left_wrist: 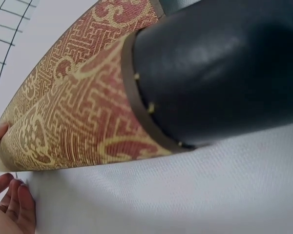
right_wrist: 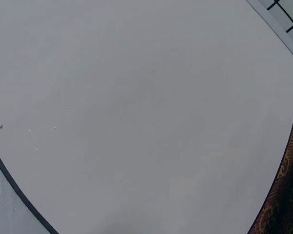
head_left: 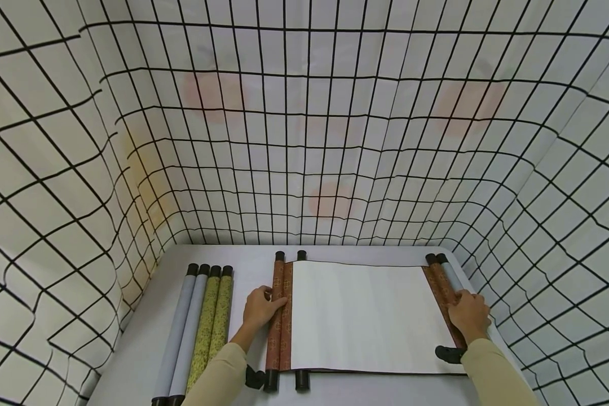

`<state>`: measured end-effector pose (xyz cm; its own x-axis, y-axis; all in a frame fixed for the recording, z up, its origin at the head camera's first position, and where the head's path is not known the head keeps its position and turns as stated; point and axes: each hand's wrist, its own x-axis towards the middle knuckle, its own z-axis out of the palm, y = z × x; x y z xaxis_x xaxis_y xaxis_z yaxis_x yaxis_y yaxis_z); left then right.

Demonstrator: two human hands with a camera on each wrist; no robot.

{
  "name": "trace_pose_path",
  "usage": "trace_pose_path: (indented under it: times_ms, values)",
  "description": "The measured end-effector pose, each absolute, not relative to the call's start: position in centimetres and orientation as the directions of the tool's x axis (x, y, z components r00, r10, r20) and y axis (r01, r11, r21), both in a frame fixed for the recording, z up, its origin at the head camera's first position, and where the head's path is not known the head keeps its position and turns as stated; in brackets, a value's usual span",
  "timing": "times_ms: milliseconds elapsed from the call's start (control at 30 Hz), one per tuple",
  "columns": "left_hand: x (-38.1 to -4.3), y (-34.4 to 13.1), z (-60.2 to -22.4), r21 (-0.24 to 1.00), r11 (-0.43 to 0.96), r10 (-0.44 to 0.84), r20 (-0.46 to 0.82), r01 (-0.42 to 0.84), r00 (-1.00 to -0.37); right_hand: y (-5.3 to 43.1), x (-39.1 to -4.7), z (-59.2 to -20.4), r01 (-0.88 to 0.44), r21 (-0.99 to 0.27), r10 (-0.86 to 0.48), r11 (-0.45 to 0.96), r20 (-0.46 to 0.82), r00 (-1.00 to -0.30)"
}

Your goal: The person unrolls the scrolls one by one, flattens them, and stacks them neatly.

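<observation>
On tbl [head_left: 248, 259], four rolls [head_left: 203, 327] lie side by side at L; the open scroll [head_left: 355, 316] is R of them, btw L hand [head_left: 259, 307] & R hand [head_left: 469, 316]. Mesh [head_left: 304, 148] stands behind tbl.

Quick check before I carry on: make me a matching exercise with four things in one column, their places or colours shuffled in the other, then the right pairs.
Column one:
1. Left hand
2. Right hand
3. Unrolled scroll paper
4. Rolled scroll pair, far left

Column two:
A. White, spread between both hands
B. Mottled yellow-green, beside two pale blue-grey scrolls
C. At the left brown patterned roll
D. At the right brown patterned roll

Pairs: 1-C, 2-D, 3-A, 4-B
</observation>
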<state>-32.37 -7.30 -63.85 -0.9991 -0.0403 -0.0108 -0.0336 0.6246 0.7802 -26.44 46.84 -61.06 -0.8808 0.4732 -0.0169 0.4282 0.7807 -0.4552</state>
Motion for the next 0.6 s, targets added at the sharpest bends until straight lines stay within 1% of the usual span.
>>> trace_pose_path:
  times_ms: [300,600]
  values:
    - [-32.11,-7.27,-63.29,0.794,0.608,-0.028,-0.005,-0.021,-1.0,46.98,-26.04,-60.89,0.442,-0.448,0.469,0.777,-0.055,-0.881]
    - [-31.91,-7.65,-62.99,0.82,0.572,0.006,-0.001,0.003,-1.0,46.92,-26.0,-61.05,0.447,-0.449,0.476,0.774,-0.054,-0.878]
